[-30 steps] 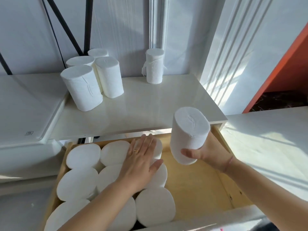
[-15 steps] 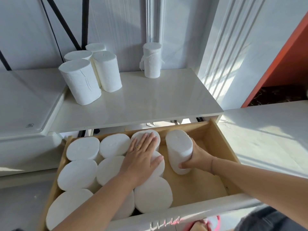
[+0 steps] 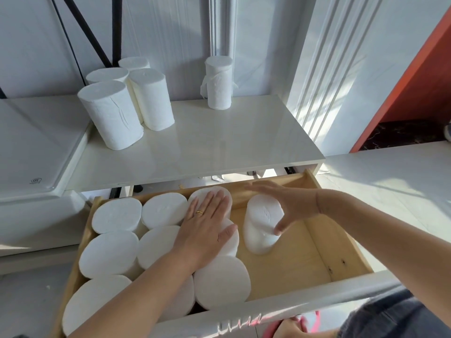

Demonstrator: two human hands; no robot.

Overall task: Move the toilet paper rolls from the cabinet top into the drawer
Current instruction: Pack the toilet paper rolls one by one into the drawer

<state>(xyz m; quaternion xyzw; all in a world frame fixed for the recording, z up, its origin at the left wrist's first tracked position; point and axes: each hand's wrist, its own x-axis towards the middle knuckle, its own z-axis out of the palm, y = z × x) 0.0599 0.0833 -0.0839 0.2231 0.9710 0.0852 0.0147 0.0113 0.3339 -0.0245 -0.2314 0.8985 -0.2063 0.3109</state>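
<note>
The wooden drawer (image 3: 305,252) stands pulled out under the white cabinet top (image 3: 219,142). Several white toilet paper rolls (image 3: 117,254) fill its left half, standing on end. My left hand (image 3: 205,228) lies flat on them, fingers apart, with a ring on one finger. One more roll (image 3: 261,228) stands upright in the drawer just right of the packed rolls. My right hand (image 3: 292,203) is spread open over and beside it, thumb at its side. On the cabinet top stands a cluster of several rolls (image 3: 112,115) at the back left and a single roll (image 3: 218,84) by the wall.
The drawer's right half shows bare wood. A white lidded appliance (image 3: 36,142) adjoins the cabinet on the left. Black rods (image 3: 114,28) lean against the wall behind the cluster. An orange panel (image 3: 415,81) and a white ledge (image 3: 390,179) lie to the right.
My right hand brought the roll down from above the drawer's edge, set it upright inside, and has opened its fingers off it. The left hand stayed flat on the packed rolls.
</note>
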